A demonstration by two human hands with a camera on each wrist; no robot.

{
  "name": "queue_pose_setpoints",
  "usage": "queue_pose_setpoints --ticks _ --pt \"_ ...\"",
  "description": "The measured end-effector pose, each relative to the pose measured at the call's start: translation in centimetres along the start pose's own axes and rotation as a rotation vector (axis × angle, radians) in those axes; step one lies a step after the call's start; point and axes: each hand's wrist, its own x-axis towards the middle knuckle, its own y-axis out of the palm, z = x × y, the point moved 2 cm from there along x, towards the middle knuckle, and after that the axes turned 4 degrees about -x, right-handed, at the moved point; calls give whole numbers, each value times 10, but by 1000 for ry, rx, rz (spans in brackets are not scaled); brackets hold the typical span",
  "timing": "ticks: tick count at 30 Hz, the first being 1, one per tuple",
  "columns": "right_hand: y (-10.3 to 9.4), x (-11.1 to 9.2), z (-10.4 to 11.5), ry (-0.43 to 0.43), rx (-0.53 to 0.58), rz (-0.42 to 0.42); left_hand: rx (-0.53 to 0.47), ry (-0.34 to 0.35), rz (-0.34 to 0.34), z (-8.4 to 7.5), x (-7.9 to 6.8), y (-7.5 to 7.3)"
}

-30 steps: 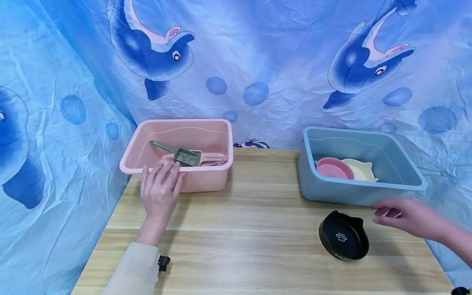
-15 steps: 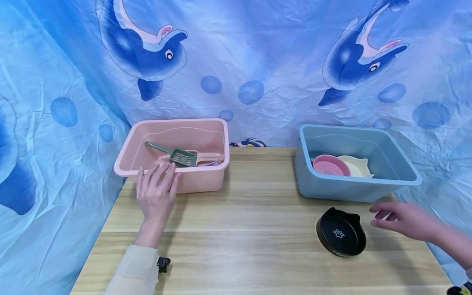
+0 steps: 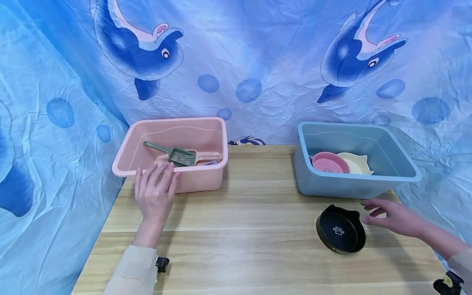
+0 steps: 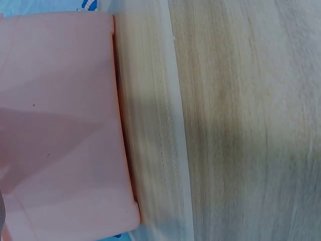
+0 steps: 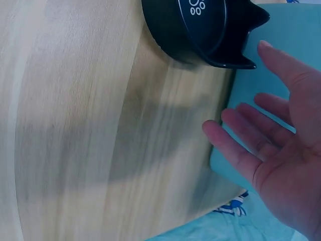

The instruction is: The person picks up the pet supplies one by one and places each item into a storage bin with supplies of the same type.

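Observation:
A black cat-eared bowl (image 3: pixel 341 230) with a white paw print sits on the wooden table (image 3: pixel 239 229), in front of the blue bin. Just to its right hovers my right hand (image 3: pixel 391 217), fingers apart and holding nothing; the right wrist view shows the same hand (image 5: pixel 281 135) with a gap to the bowl (image 5: pixel 200 35). My left hand (image 3: pixel 155 190) rests its fingers on the near rim of the pink bin (image 3: pixel 199 180). Inside that bin lie a green slotted litter scoop (image 3: pixel 182 157) and a pink scoop (image 3: pixel 206 157). The left wrist view has the bin's side wall (image 4: pixel 65 125).
The blue bin (image 3: pixel 354 186) stands at the back right, holding a pink bowl (image 3: pixel 330 162) and a cream cat-eared bowl (image 3: pixel 355 163). A blue dolphin-print cloth (image 3: pixel 236 49) hangs behind and beside the table.
My right hand has come slightly left, closer to the black bowl. The left hand stays at the pink bin's rim. The head view has shifted a little.

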Motion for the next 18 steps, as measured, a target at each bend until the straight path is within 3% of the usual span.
queue_pose_setpoints --ticks 8,11,18 --pt "13 12 -6 0 93 -36 5 2 12 0 0 1" --pt "17 14 -8 14 137 -18 7 -1 14 0 1 1" --pt "27 11 -16 73 361 70 11 -6 17 0 1 1"
